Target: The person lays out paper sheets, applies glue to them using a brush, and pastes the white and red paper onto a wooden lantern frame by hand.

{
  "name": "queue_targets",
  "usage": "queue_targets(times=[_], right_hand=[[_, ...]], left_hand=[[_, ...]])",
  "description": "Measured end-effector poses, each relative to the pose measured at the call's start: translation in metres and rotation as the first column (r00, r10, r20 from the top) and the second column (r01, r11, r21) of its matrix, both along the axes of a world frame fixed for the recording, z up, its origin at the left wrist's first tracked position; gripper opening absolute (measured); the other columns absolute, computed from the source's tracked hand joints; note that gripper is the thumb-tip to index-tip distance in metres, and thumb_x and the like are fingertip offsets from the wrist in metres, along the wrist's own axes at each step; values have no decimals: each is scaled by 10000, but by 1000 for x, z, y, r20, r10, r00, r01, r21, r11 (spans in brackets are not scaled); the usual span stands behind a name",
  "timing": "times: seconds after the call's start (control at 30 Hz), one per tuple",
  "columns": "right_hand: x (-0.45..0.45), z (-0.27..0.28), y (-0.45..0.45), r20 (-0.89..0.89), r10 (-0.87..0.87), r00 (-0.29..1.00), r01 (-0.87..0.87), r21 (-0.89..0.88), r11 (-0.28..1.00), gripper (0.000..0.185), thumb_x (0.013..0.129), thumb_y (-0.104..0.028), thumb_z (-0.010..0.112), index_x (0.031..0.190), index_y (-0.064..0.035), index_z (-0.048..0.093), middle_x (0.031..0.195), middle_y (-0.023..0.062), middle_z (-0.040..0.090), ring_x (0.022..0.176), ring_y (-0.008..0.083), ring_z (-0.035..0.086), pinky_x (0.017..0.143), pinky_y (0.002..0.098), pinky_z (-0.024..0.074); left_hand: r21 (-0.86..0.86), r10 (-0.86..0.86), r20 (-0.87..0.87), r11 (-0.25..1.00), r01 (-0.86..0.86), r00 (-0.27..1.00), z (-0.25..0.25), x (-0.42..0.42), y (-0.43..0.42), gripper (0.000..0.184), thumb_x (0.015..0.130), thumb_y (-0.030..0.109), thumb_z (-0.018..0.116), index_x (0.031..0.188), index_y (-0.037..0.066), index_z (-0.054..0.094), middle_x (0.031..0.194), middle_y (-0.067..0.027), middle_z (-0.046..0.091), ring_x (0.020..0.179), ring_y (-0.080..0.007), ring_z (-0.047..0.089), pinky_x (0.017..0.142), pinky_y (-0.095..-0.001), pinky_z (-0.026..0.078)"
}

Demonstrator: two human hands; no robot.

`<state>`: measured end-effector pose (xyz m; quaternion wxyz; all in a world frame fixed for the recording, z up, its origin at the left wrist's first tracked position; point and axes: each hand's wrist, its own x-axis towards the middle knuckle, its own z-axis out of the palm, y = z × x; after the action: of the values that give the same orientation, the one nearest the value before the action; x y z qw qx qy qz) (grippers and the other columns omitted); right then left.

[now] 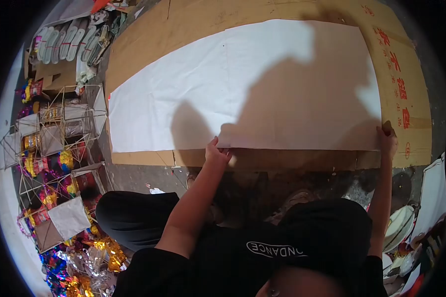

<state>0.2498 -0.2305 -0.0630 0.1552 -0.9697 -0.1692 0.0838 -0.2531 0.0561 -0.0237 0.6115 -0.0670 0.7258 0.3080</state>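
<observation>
Black T-shirt [223,247] nearest; beyond, fingers of left hand [218,154] and right hand [388,141] pinch a white paper sheet [238,89] on flattened cardboard [139,158], apparently aligning it; the next move wants even tension.

Head view of a person's work at floor level. A broad white sheet [198,104], curved along its far left side, lies flat on brown cardboard [126,158] with red printing [401,89] at the right. The left hand [219,152] touches the sheet's near edge, about midway along; the right hand [387,140] is at the near right corner. A dark shadow [302,106] covers much of the sheet. Left: thin frames [49,126], shiny foil [113,253] and stacked bundles [67,43].
</observation>
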Motion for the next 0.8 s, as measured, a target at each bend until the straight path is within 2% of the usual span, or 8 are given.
queue_targets(times=[0.03, 0.13, 0.2, 0.27, 0.43, 0.5, 0.6, 0.8], right_hand=[[0, -2, -1, 11, 25, 1000, -25, 27, 999, 491, 693, -453, 691, 1001, -72, 650, 915, 97, 672, 864, 256, 637, 791, 366, 480], [-2, -2, 2, -5, 66, 998, -66, 54, 996, 476, 699, -428, 695, 990, -55, 645, 892, 103, 669, 840, 257, 634, 769, 367, 481], [-5, 6, 10, -92, 55, 994, -55, 5, 998, 459, 704, -406, 697, 970, -38, 639, 881, 109, 666, 820, 262, 629, 750, 374, 480], [-1, 0, 10, -69, 93, 993, -82, 148, 986, 435, 710, -389, 696, 937, -23, 632, 814, 95, 656, 742, 223, 611, 709, 358, 477], [12, -24, 14, -155, 93, 984, -18, 429, 903, 275, 766, -259, 668, 866, -8, 620, 661, 26, 590, 597, 102, 496, 598, 277, 436], [12, -10, 19, -105, 147, 984, -66, 550, 833, 179, 793, -176, 650, 843, -7, 618, 619, -10, 555, 576, 64, 444, 556, 241, 404], [-6, 49, 39, -237, 132, 963, 46, 622, 782, 61, 803, -66, 634, 819, -10, 615, 664, -26, 558, 598, 51, 439, 543, 212, 372], [-9, 114, 39, -157, 205, 966, 15, 828, 561, 81, 814, 11, 619, 893, 12, 605, 807, 5, 592, 719, 59, 491, 656, 189, 389]], left_hand=[[-11, 59, -34, 998, -60, 998, 2, 6, -3, 192, 872, 233, 558, 1007, 99, 586, 925, -31, 603, 942, -243, 572, 855, -434, 445], [68, -63, 114, 996, 56, 991, -43, -13, -18, 123, 851, 147, 576, 967, 110, 596, 902, -36, 628, 891, -207, 591, 760, -364, 461], [39, -160, 46, 987, 158, 986, -54, -14, -26, 108, 842, 103, 581, 946, 121, 603, 831, -23, 625, 815, -188, 583, 713, -336, 451], [14, -190, 28, 982, 190, 981, -56, -12, -26, 154, 822, 53, 605, 942, 150, 602, 815, 2, 618, 732, -152, 552, 651, -297, 423], [120, -189, 205, 979, 167, 960, -40, -18, -21, 177, 827, 48, 609, 970, 149, 586, 858, 9, 617, 773, -135, 561, 666, -304, 435], [159, -204, 254, 973, 168, 945, -19, -17, -25, 172, 834, 53, 608, 984, 131, 579, 884, -3, 616, 790, -146, 567, 681, -311, 452], [198, -195, 342, 971, 132, 919, -6, -22, -24, 166, 835, 65, 615, 992, 101, 574, 911, -24, 619, 814, -173, 580, 708, -324, 477], [272, -228, 447, 956, 111, 865, 17, -28, -30, 171, 803, 51, 646, 958, 77, 576, 910, -39, 630, 858, -200, 601, 750, -354, 490]])
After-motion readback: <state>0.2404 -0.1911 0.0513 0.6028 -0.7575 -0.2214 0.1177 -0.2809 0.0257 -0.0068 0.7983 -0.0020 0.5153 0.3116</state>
